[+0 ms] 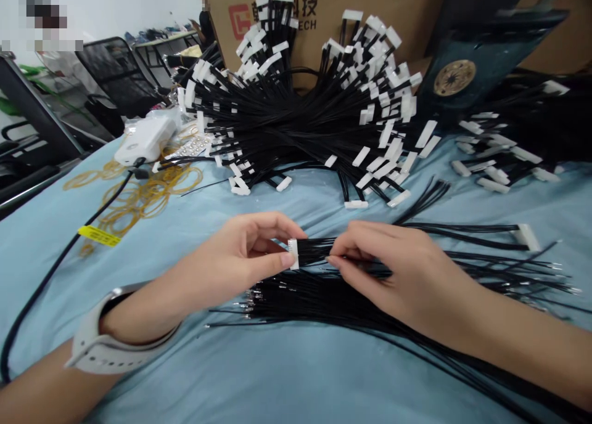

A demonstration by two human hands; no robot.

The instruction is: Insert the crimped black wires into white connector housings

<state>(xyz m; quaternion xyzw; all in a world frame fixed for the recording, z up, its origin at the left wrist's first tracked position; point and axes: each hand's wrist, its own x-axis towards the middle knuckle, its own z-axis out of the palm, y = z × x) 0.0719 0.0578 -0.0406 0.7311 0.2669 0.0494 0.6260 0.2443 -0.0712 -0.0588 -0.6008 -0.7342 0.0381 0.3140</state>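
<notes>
A small white connector is pinched between the thumb and fingers of my left hand. Black wires run out of its right side. My right hand has its thumb and fingertips closed on these black wires, a short way right of the connector. Below both hands lies a bundle of loose black wires with bare metal terminals at its left end. Another wire harness with a white connector lies to the right, beyond my right hand.
A large pile of finished-looking black harnesses stands before a cardboard box. Yellow rubber bands, a white device and a black cable lie left. More harnesses lie right. People are in the background.
</notes>
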